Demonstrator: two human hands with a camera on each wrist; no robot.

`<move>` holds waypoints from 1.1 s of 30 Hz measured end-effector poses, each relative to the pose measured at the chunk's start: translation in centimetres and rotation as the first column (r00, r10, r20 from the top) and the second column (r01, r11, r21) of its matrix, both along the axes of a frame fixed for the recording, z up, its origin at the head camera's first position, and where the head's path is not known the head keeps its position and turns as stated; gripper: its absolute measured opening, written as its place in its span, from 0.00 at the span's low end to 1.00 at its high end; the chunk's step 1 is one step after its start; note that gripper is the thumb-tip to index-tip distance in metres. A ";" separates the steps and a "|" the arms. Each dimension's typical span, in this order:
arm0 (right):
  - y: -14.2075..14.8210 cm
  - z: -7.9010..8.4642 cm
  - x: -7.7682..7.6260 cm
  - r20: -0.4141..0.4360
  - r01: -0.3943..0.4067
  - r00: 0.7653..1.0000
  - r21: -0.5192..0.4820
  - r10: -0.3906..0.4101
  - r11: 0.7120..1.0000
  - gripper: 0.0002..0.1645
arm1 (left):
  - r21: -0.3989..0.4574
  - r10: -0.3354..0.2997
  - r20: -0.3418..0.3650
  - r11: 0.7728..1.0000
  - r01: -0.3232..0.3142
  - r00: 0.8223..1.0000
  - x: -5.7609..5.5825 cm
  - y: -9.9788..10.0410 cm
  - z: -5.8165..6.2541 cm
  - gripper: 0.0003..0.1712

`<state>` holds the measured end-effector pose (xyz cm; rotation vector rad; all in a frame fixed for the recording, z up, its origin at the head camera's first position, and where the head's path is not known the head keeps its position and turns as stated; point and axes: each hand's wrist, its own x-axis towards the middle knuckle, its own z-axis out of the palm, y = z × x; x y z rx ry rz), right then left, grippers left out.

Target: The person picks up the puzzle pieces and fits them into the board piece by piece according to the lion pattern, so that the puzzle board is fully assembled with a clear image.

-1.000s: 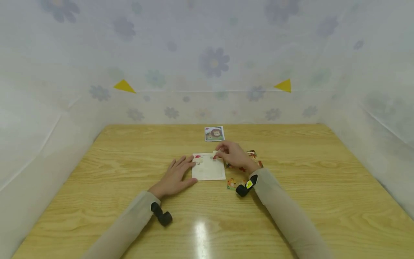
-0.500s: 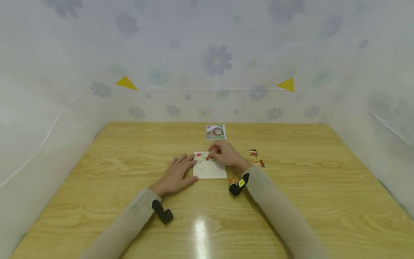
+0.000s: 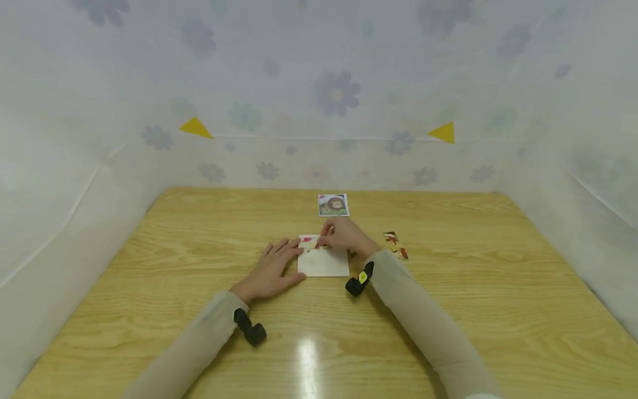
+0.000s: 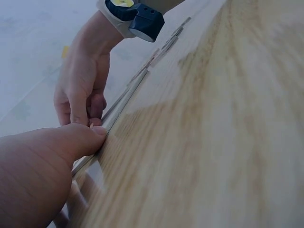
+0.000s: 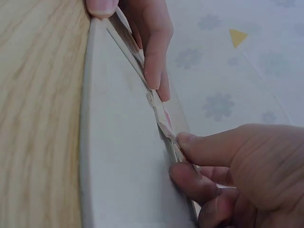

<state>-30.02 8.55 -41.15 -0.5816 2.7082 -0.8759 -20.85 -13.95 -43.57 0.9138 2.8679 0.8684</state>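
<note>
A white puzzle board (image 3: 324, 265) lies flat on the table before me, with a puzzle piece bearing a pink patch (image 3: 307, 240) in its far left corner. My left hand (image 3: 269, 271) is spread along the board's left side, its fingertips and thumb resting on the edge. At the far side of the board, my right hand (image 3: 345, 235) pinches a second puzzle piece (image 5: 179, 153) between thumb and fingers. That piece sits right beside the first one, mostly covered by the fingers. The right wrist view shows the left fingertips close to the first piece (image 5: 162, 114).
Loose puzzle pieces (image 3: 391, 238) lie right of the board, some partly hidden by the right forearm. A lion picture card (image 3: 333, 205) lies beyond the board. Flower-patterned white sheeting (image 3: 319, 160) encloses the wooden table (image 3: 199, 233) at the back and sides.
The right hand has moved left along the board's far edge, bringing its piece down beside the corner piece. The left hand keeps its place.
</note>
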 end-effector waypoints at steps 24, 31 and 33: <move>2.0 -0.4 1.1 -0.010 0.044 0.999 -0.125 -0.045 0.991 0.16 | -0.007 -0.010 0.000 1.000 0.010 1.000 0.2 -0.2 -0.6 0.36; 5.7 0.2 1.9 -0.087 0.025 0.995 -0.162 -0.039 0.986 0.17 | -0.006 -0.012 -0.005 1.000 0.012 1.000 0.4 -0.1 -0.4 0.36; 6.7 0.4 2.0 -0.093 0.042 0.994 -0.170 -0.058 0.985 0.18 | -0.007 -0.013 -0.004 1.000 0.013 1.000 0.4 -0.1 -0.4 0.36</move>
